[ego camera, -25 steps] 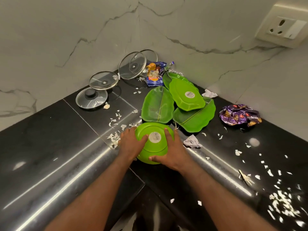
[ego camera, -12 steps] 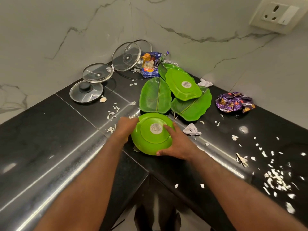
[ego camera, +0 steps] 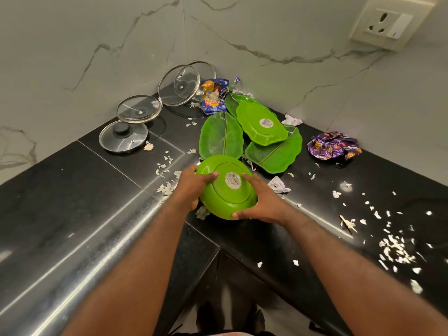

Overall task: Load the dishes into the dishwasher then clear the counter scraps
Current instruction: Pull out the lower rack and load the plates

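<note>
Loading is in hand: the left hand (ego camera: 190, 190) and right hand (ego camera: 263, 203) both have fingers (ego camera: 249, 178) clamped on the rim of a round green plate (ego camera: 226, 198), held bottom-up and tilted over the inner corner of the worktop (ego camera: 72, 202). Next it likely needs carrying to the dishwasher, which is out of view, with 4 leaf-shaped plates (ego camera: 221, 138) and 4 glass lids (ego camera: 139, 109) waiting behind it. Its eating face is hidden, and whether it touches the worktop is hard to tell.

Can't read sticker (ego camera: 233, 180) txt on round plate (ego camera: 218, 198) (rear lid (ego camera: 207, 69) mostly hidden).
</note>
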